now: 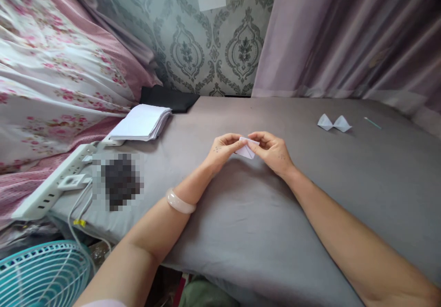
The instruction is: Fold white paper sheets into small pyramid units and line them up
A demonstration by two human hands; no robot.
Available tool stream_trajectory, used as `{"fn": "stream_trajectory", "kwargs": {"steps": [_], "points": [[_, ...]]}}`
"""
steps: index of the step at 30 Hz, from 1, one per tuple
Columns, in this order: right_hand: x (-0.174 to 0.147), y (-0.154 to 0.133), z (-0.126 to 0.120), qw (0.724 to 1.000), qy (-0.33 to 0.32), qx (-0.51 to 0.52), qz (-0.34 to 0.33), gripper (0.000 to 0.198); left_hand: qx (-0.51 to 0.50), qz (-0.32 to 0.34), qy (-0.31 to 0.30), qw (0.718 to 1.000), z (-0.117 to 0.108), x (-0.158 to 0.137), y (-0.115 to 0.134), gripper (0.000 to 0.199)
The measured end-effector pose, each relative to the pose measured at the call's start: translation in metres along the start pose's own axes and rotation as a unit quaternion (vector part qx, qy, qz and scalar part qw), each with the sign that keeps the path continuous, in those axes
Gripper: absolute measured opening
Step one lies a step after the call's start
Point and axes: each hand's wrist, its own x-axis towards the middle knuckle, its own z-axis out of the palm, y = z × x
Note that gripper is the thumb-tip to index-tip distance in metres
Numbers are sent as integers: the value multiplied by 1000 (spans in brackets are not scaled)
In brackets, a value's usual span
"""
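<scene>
Small folds ask for a steady pinch

From where I stand, the left hand [225,148] and right hand [271,151] both grip the small folded paper [246,152] between thumb and fingers, so it sits between them over the grey cloth [223,206]. I'd say matched edges and even thumb pressure give the cleanest crease. Beyond the right hand, off to its right, stands a two-peaked paper piece [340,124].

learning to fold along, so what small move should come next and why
Probably the right hand should press its thumb along the line running down the folded paper while the left hand steadies it. Both hands pinch the paper with their thumbs on its face, and the right thumb lies close to that line; how sharp it is, I can't tell.
</scene>
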Motion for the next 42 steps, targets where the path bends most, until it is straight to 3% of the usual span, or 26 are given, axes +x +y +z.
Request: {"fn": "stream_trajectory", "kwargs": {"steps": [4,7,11,15,18,25,30,33,35,38,42], "points": [[-1,1,4,992,-9,73,98,45,-72,-28,52,996,-4,6,-3,33],[-2,4,6,988,-23,88,125,44,-93,-40,59,993,-4,7,-2,32],[0,8,3,986,3,106,129,39,-81,-76,27,993,-3,4,1,28],[5,10,-8,991,5,39,125,42,-10,-124,-26,992,-6,2,0,27],[6,9,-13,991,-12,1,135,41,56,-123,-44,990,-8,3,-2,28],[2,6,-1,958,15,134,253,37,24,-124,42,991,0,3,-10,23],[5,9,-9,967,29,35,252,31,21,-187,18,982,7,-1,-7,19],[8,8,-22,956,-53,-6,290,28,109,-233,-32,966,3,-2,1,27],[9,4,-30,941,-131,-21,310,29,205,-192,-25,960,-2,-1,4,36],[8,-4,-38,919,-220,-50,322,32,295,-29,-10,955,-8,2,3,32],[5,-10,-40,904,-260,-174,292,34,345,80,-124,927,-8,0,-2,14]]}}
